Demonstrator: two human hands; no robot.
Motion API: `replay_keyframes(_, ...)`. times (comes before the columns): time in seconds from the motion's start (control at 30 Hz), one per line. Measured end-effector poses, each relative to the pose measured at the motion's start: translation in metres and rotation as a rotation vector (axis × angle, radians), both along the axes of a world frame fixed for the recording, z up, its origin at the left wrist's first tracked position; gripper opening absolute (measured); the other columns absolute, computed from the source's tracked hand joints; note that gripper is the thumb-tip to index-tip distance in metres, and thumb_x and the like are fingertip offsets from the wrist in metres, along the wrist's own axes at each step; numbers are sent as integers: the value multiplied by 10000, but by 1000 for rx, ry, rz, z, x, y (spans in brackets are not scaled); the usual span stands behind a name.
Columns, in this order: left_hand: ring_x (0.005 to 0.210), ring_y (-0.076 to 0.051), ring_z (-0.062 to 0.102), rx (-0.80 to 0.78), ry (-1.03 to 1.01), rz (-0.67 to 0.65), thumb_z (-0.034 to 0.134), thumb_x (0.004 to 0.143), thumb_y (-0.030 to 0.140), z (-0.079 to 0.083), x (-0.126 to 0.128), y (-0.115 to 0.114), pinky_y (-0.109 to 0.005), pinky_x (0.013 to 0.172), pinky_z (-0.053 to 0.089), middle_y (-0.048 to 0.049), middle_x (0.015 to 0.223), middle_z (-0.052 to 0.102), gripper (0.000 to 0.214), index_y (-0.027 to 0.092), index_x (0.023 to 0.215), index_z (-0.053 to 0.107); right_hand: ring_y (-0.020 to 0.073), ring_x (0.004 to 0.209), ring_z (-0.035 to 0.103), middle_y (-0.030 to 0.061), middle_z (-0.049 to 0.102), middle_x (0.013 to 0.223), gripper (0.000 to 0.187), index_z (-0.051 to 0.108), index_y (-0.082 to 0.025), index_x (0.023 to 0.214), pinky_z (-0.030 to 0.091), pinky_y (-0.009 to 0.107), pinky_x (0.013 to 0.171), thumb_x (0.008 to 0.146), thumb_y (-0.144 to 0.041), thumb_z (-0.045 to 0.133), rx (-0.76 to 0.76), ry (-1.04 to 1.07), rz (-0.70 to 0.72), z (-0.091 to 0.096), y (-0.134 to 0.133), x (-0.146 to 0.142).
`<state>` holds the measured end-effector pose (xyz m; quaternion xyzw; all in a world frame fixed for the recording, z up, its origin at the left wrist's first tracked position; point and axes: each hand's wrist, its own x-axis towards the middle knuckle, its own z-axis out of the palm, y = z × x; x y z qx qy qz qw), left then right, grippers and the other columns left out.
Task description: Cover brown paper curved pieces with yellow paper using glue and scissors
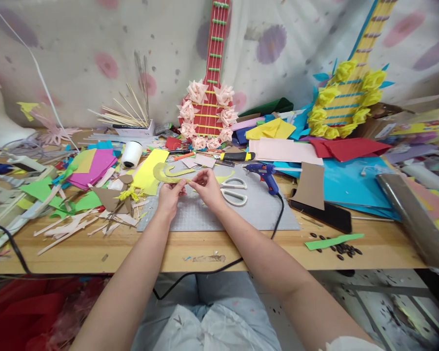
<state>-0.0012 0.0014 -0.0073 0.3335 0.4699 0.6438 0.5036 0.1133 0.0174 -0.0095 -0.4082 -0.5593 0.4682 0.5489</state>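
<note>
My left hand (170,196) pinches a curled yellow-green paper strip (160,174) over the grey cutting mat (205,218). The strip's loose end bends round to the left of the fingers. Fingers closed, my right hand (206,186) meets the left one at the strip's near end; what lies between its fingertips is mostly hidden. Just right of that hand rest scissors with white handles (234,196), their blades hidden. A blue glue gun (264,174) lies farther right on the mat. Behind the left hand is a sheet of yellow paper (149,168).
A red paper guitar (212,114) with pink flowers and a yellow one (346,105) stand behind. Paper scraps (73,229) cover the left side. A black phone (332,218), black beads (346,249) and blue sheets (354,187) lie right. A black cord (279,217) crosses the table edge.
</note>
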Motion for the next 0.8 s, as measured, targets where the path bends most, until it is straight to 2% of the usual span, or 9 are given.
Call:
replay_keyframes(0.1, 468, -53, 443, -6, 5, 2, 772, 478, 326, 1, 1, 0, -186, 435, 369, 16, 577, 553, 342, 113, 706, 632, 120, 657, 580, -47, 585, 686, 343, 379, -230, 819, 461, 276, 674, 629, -294, 659, -15, -15, -39, 0, -1, 1)
replay_keyframes(0.17, 467, -54, 440, -9, 10, 16, 770, 480, 328, 1, 2, -1, -190, 440, 370, 19, 574, 549, 344, 114, 709, 629, 133, 672, 595, -38, 613, 707, 305, 398, -235, 841, 461, 296, 696, 662, -294, 637, 17, -109, -87, 2, -4, 3)
replay_keyframes(0.3, 469, -55, 443, -17, 14, 54, 764, 487, 340, 1, 4, -1, -196, 450, 376, 23, 579, 550, 364, 114, 737, 626, 181, 806, 611, -1, 657, 791, 215, 459, -245, 881, 443, 338, 764, 720, -286, 595, 181, -373, -189, 8, -12, 6)
replay_keyframes(0.4, 468, -50, 436, -22, -4, 96, 759, 484, 339, 0, 3, 0, -199, 455, 384, 13, 619, 575, 369, 113, 745, 627, 196, 883, 595, 15, 663, 837, 157, 500, -250, 895, 426, 347, 808, 754, -288, 557, 290, -465, -220, 12, -15, 10)
replay_keyframes(0.47, 466, -49, 432, -21, -25, 108, 758, 483, 331, -1, 2, 1, -200, 453, 385, 8, 630, 583, 354, 114, 730, 626, 186, 831, 604, 10, 660, 823, 163, 503, -252, 912, 437, 339, 782, 762, -301, 544, 262, -428, -231, 12, -14, 12)
replay_keyframes(0.57, 465, -53, 434, -14, -28, 83, 764, 483, 321, -2, 1, 2, -198, 444, 381, 13, 599, 565, 331, 115, 701, 623, 158, 730, 609, -3, 647, 786, 204, 484, -243, 911, 456, 314, 708, 737, -312, 565, 107, -258, -215, 8, -8, 15)
replay_keyframes(0.67, 461, -55, 432, -4, -8, 52, 769, 480, 323, -3, 1, 2, -191, 435, 378, 26, 563, 537, 336, 120, 705, 625, 135, 718, 600, -7, 633, 780, 257, 468, -228, 901, 463, 293, 688, 701, -327, 595, -22, -60, -118, 3, -2, 15)
replay_keyframes(0.8, 466, -60, 443, -2, 36, 7, 774, 472, 338, 0, 2, 0, -187, 434, 373, 20, 552, 540, 338, 126, 691, 627, 106, 659, 564, -36, 589, 724, 400, 447, -221, 887, 463, 267, 664, 592, -340, 689, -68, 70, 4, -1, 1, 7)
